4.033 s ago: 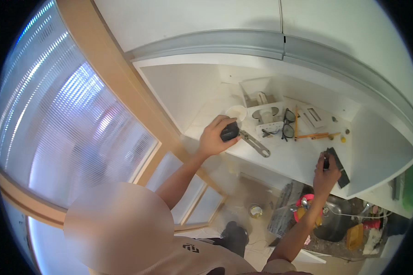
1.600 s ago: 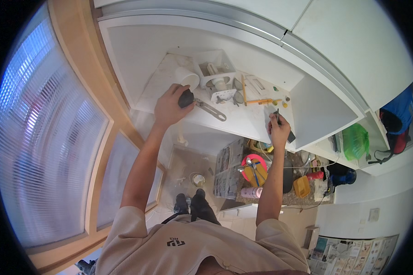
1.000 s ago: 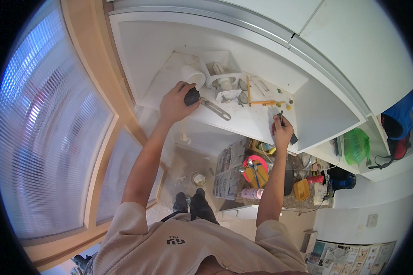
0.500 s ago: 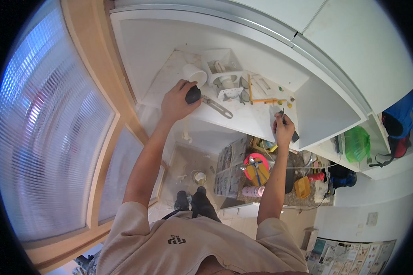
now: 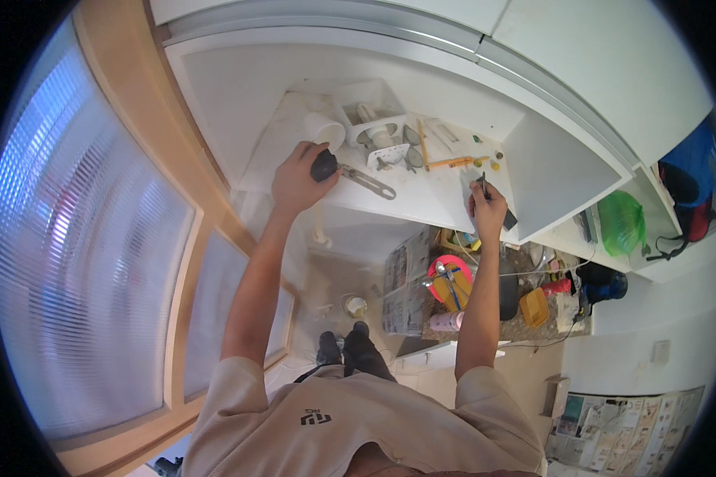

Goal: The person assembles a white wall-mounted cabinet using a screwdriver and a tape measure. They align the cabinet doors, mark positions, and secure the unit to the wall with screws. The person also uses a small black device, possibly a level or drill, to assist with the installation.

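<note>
Rn L fingers (image 5: 312,149) curl over blk obj (image 5: 324,166); dk item (image 5: 484,183) pinched btwn R fingers (image 5: 494,195).

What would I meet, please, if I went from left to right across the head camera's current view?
Ribbed glass door panel → left hand → slotted metal bar → eyeglasses → right hand → green plastic bag → blue bag.

A head-worn fisheye camera looks down from near above onto the white shelf (image 5: 428,193).
</note>
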Demonstrator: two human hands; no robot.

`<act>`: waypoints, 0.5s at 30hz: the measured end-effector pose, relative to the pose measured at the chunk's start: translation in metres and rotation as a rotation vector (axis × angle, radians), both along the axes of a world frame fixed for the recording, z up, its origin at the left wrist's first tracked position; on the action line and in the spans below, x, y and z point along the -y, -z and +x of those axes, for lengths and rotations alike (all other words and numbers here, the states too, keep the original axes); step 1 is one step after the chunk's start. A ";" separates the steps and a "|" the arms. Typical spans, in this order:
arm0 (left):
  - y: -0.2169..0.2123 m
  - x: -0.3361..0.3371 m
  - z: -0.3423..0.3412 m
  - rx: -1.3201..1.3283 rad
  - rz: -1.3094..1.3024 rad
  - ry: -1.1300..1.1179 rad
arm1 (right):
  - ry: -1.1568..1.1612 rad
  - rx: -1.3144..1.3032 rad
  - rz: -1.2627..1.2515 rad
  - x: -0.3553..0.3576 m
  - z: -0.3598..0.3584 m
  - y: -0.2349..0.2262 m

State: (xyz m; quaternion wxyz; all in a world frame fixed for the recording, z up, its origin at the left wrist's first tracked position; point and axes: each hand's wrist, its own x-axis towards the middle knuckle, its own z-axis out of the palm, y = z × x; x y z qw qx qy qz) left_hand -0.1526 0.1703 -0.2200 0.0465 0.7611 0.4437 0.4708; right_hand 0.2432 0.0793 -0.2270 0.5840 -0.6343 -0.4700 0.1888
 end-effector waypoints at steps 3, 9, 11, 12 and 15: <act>-0.002 0.000 0.001 -0.031 0.009 -0.018 | -0.022 -0.007 -0.007 -0.002 0.004 0.001; -0.004 0.001 0.003 -0.029 0.024 0.003 | -0.012 -0.070 0.003 -0.002 0.004 0.004; -0.004 0.001 0.003 -0.024 0.025 -0.006 | -0.001 -0.020 -0.006 -0.002 0.005 0.003; -0.004 0.001 0.004 -0.022 0.026 -0.011 | 0.005 0.005 -0.010 -0.002 0.005 0.002; -0.002 0.000 0.003 -0.012 0.010 -0.008 | 0.016 -0.014 -0.003 -0.002 0.004 0.001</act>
